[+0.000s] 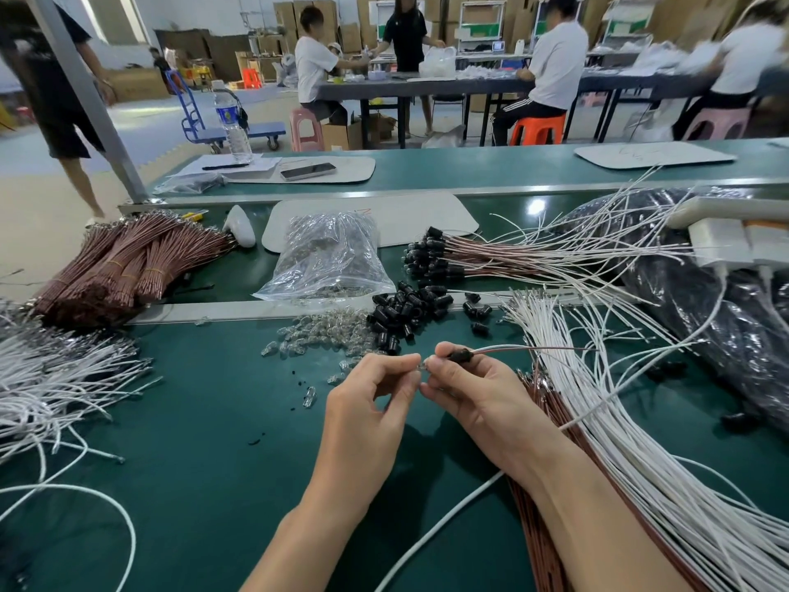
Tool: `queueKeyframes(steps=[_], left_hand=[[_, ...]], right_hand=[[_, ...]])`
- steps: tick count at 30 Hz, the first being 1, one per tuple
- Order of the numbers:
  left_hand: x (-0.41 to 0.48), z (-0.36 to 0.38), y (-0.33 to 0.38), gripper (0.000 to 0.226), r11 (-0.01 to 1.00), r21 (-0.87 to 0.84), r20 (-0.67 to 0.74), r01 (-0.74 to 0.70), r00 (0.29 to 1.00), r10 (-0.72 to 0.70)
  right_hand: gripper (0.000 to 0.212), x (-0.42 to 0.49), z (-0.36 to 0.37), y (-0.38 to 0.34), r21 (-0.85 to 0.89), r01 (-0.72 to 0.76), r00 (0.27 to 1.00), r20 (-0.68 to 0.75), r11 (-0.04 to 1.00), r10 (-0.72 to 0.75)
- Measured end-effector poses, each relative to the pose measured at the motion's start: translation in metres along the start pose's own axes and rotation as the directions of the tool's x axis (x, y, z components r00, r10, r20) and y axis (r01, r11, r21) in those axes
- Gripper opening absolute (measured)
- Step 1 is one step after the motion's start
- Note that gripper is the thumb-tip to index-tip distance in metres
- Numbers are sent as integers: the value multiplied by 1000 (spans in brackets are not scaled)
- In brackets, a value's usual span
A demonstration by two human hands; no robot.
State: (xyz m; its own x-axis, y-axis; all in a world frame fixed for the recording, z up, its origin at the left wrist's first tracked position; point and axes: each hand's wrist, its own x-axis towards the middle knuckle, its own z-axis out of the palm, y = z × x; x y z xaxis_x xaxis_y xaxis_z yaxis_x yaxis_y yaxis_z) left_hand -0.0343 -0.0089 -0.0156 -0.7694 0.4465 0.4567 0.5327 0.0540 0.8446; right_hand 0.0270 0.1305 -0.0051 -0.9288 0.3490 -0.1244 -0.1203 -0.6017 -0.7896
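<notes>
Black socket, brown and white leads trailing right: pinched between thumb and forefinger of the right hand, held over the green belt. Clear bulb: pinched at the left hand's fingertips, just left of the socket. Loose bulbs and spare sockets are heaped just beyond.

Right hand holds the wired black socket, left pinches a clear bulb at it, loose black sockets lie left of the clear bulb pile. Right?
Wrong side: the head view shows the loose black sockets right of the clear bulb pile. The rest holds: right hand on the wired black socket, left hand pinching a clear bulb.
</notes>
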Motion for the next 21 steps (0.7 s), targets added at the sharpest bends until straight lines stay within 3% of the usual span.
queueKeyframes(steps=[7,13,21], left_hand=[[-1,1,-2,37,998,33,-1,-56,998,56],[1,-2,-6,37,1000,6,33,-21,999,21],[2,-5,-7,23,996,74,22,-39,999,38]], right_hand=[[12,-1,1,0,-12,-26,999,24,1000,26],[18,-3,4,0,-19,-14,1000,1,1000,14],[26,-1,3,-1,-36,-9,1000,-24,999,8]])
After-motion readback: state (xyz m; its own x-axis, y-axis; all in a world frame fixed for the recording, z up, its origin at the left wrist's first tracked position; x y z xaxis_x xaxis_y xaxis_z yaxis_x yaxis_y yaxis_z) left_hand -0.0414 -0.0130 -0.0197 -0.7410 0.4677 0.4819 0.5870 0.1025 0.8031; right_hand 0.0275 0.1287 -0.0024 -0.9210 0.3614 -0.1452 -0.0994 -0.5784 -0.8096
